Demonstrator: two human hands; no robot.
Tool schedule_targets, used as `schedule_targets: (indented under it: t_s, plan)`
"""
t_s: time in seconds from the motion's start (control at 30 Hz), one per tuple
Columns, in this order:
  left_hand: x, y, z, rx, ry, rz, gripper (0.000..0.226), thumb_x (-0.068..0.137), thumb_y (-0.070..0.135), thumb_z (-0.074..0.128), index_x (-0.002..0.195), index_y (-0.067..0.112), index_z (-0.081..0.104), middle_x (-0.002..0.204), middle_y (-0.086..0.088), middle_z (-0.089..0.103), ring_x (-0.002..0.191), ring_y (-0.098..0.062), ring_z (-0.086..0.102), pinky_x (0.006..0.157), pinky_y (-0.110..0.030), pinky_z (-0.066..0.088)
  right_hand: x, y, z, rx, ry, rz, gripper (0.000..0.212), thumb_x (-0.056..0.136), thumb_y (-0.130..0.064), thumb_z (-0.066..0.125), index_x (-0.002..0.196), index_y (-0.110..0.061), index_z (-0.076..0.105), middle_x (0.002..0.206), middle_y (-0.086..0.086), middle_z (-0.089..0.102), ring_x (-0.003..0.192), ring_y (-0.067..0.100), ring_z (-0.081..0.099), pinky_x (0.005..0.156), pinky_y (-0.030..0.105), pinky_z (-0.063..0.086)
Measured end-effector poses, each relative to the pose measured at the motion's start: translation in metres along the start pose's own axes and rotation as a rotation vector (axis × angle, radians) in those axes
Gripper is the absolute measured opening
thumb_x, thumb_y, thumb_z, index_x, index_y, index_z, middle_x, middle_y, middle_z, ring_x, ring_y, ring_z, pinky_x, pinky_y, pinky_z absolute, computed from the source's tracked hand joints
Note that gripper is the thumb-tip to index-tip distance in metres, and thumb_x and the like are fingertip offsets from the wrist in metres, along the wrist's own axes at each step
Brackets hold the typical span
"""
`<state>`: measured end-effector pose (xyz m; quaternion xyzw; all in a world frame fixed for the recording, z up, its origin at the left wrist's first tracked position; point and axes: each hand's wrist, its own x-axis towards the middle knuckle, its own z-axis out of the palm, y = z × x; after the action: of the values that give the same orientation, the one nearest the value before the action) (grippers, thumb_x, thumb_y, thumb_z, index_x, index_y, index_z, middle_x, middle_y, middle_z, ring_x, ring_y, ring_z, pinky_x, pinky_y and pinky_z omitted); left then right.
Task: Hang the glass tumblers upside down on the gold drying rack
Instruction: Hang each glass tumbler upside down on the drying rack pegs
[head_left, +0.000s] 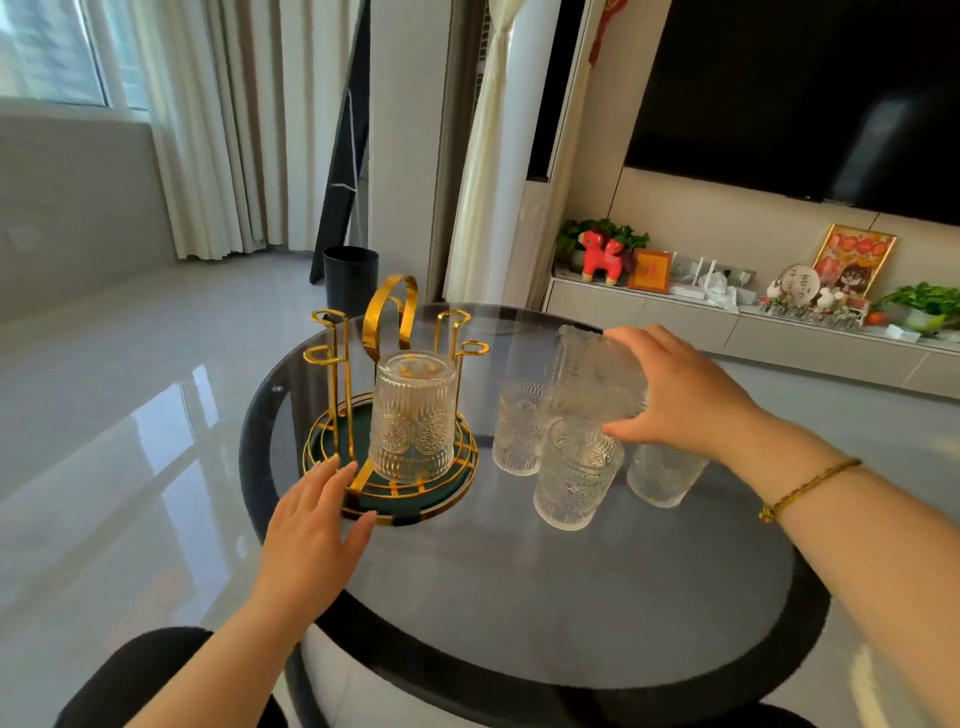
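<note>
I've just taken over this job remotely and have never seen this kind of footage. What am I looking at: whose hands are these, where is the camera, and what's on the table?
There is no machine here. A person works with bare hands, and the single picture comes from a wide-angle camera on their head, looking forward and down.

On the round glass-topped table stands the gold drying rack, with upright pegs on a dark green base. One glass tumbler already hangs on it upside down.

The left hand rests open by the rack's base edge, apparently steadying it. The right hand, with a bracelet on its wrist, grips a lifted tumbler, tilted and blurred.

Below it, three more tumblers stand on the table.
</note>
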<state>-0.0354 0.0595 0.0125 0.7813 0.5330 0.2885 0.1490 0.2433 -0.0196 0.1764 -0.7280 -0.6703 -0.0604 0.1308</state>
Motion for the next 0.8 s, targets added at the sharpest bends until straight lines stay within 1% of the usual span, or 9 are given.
schedule_targets:
  t_s: [0.1,0.17,0.27,0.33,0.43,0.5,0.57,0.7,0.8]
  plan:
    - [0.007,-0.005,0.007,0.075,-0.053,0.039,0.058,0.089,0.041,0.044,0.138,0.02,0.02,0.152,-0.004,0.018,0.14,-0.022,0.008,0.114,-0.039,0.008,0.027,-0.014,-0.014,-0.145,-0.074,-0.075,0.092,0.061,-0.037,0.073,0.136,-0.023,0.022,0.136,0.006,0.037,0.122,0.025,0.036,0.093,0.031,0.035]
    - [0.01,-0.012,0.009,0.094,-0.056,0.064,0.057,0.09,0.044,0.041,0.138,0.023,0.019,0.152,-0.002,0.015,0.14,-0.019,0.003,0.114,-0.036,0.005,0.047,-0.024,-0.021,-0.224,-0.115,-0.101,0.092,0.06,-0.039,0.074,0.135,-0.023,0.023,0.135,0.008,0.038,0.12,0.027,0.039,0.093,0.034,0.038]
    - [0.013,-0.017,0.011,0.09,-0.054,0.076,0.057,0.089,0.047,0.039,0.138,0.026,0.018,0.152,0.0,0.014,0.14,-0.016,0.001,0.114,-0.034,0.005,0.07,-0.038,-0.029,-0.222,-0.169,-0.121,0.088,0.056,-0.037,0.077,0.128,-0.022,0.027,0.128,0.01,0.044,0.102,0.028,0.049,0.078,0.035,0.045]
    - [0.014,-0.017,0.012,0.069,-0.055,0.077,0.057,0.089,0.048,0.039,0.138,0.026,0.019,0.152,0.001,0.014,0.14,-0.015,0.001,0.114,-0.033,0.005,0.083,-0.046,-0.032,-0.26,-0.217,-0.142,0.086,0.055,-0.039,0.077,0.124,-0.024,0.029,0.123,0.006,0.045,0.087,0.021,0.047,0.061,0.028,0.039]
    - [0.013,-0.017,0.011,0.018,-0.043,0.069,0.057,0.088,0.047,0.042,0.137,0.026,0.022,0.152,0.002,0.016,0.14,-0.014,0.002,0.113,-0.035,0.009,0.099,-0.058,-0.035,-0.369,-0.28,-0.201,0.085,0.053,-0.042,0.077,0.123,-0.027,0.032,0.112,0.002,0.047,0.079,0.015,0.042,0.054,0.024,0.03]
    - [0.014,-0.018,0.011,-0.002,-0.039,0.058,0.057,0.087,0.046,0.043,0.137,0.027,0.022,0.152,0.003,0.016,0.139,-0.013,0.002,0.113,-0.035,0.01,0.108,-0.066,-0.034,-0.423,-0.31,-0.255,0.083,0.054,-0.043,0.076,0.124,-0.027,0.033,0.104,-0.001,0.044,0.08,0.015,0.043,0.056,0.023,0.033]
    - [0.015,-0.018,0.011,0.0,-0.038,0.051,0.057,0.087,0.047,0.042,0.137,0.028,0.021,0.152,0.004,0.015,0.139,-0.012,0.001,0.113,-0.035,0.01,0.116,-0.074,-0.033,-0.491,-0.334,-0.297,0.083,0.056,-0.043,0.075,0.126,-0.028,0.033,0.103,0.0,0.041,0.085,0.017,0.043,0.066,0.027,0.039]
    - [0.015,-0.019,0.013,-0.006,-0.033,0.052,0.058,0.087,0.048,0.044,0.137,0.029,0.022,0.152,0.005,0.016,0.138,-0.01,0.0,0.112,-0.035,0.012,0.128,-0.086,-0.03,-0.608,-0.387,-0.34,0.083,0.06,-0.041,0.074,0.13,-0.027,0.03,0.117,0.005,0.042,0.101,0.023,0.045,0.079,0.034,0.044]
    - [0.015,-0.021,0.014,-0.001,-0.032,0.053,0.059,0.086,0.049,0.042,0.137,0.03,0.021,0.152,0.005,0.014,0.138,-0.01,-0.002,0.112,-0.034,0.011,0.134,-0.091,-0.023,-0.604,-0.433,-0.342,0.083,0.06,-0.039,0.074,0.13,-0.026,0.03,0.12,0.006,0.041,0.107,0.026,0.045,0.081,0.035,0.043]
